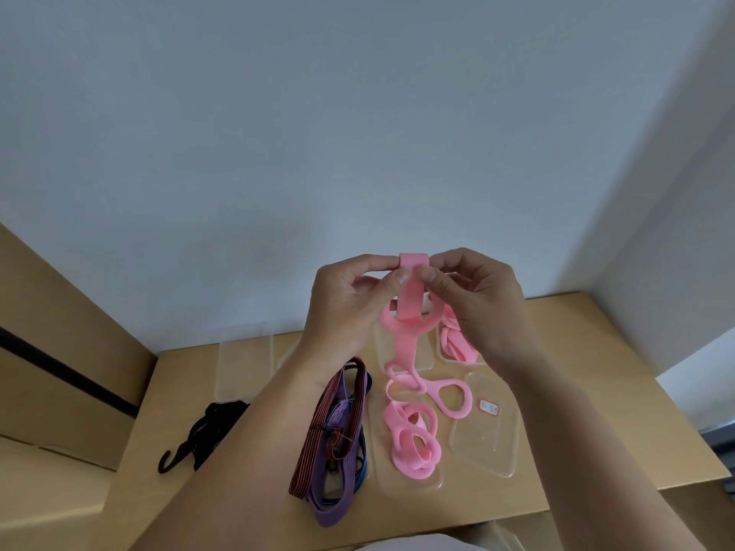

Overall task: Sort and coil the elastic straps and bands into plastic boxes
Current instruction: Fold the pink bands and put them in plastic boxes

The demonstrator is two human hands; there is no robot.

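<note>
Centre of frame: left hand (350,300) and right hand (473,300) raised above surface (596,351), both pinching top fold of pink band (409,296). Band's looped tail hangs onto clear box (409,483). More pink bands in box (445,351) behind right hand. Striped straps (338,423) lower centre; black hook cord (199,435) lower left.

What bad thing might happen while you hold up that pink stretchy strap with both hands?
The pink strap is pinched only at its top by the left hand and right hand; a slip might let it drop or uncoil. Its lower loops hang by the pink pile in the clear box and could tangle with it.
</note>
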